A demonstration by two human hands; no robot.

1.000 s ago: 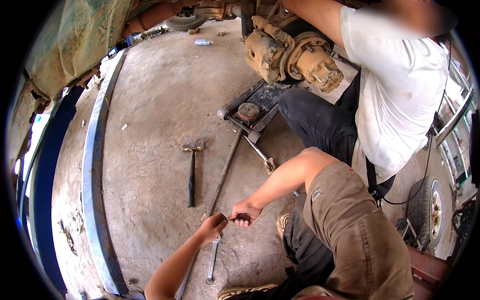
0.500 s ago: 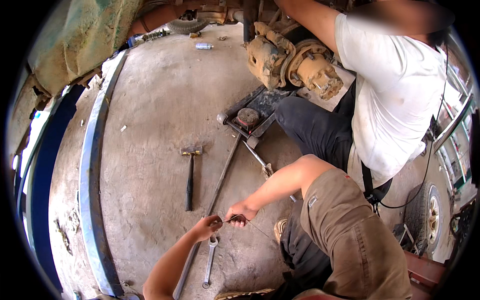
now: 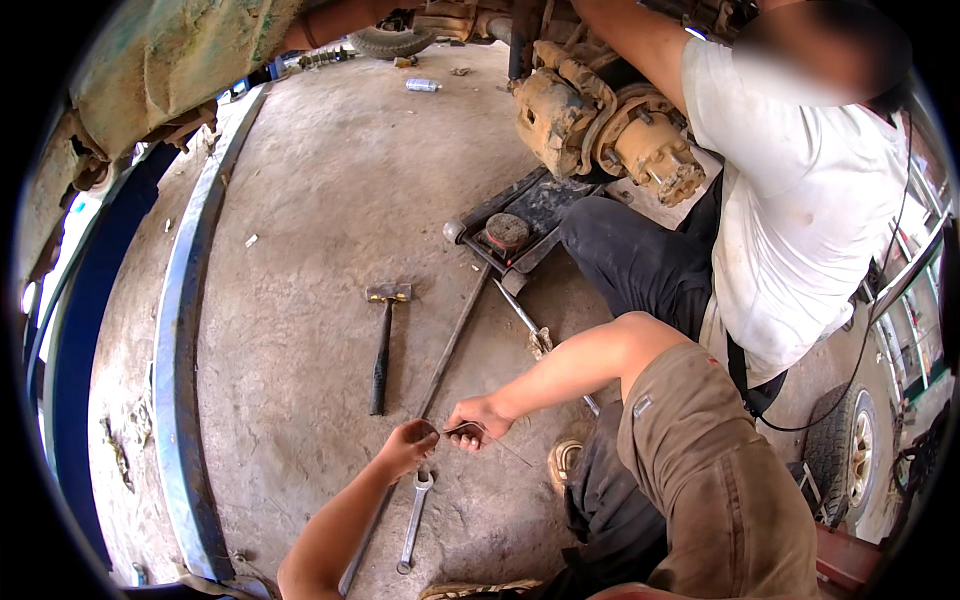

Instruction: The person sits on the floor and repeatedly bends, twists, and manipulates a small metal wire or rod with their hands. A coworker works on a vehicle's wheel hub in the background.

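Observation:
Over the concrete floor, close together, are my two hands. My right hand is closed around a thin dark wire, whose loose end trails down to the right. Bent in from the lower edge, my left hand has its fingers pinched at the other side of the wire, close to the right fingertips; the exact grip there is too small to make out. Just below the hands a combination wrench lies on the floor. Beyond them lies a hammer with a black handle.
A long metal bar runs under my hands to a floor jack. A person in a white shirt crouches at right beside a rusty axle hub. A blue rail stands left, a wheel right.
The view has shifted slightly. My hands stay close together at the wire, with the right hand turned a little and a small gap now showing between the hands.

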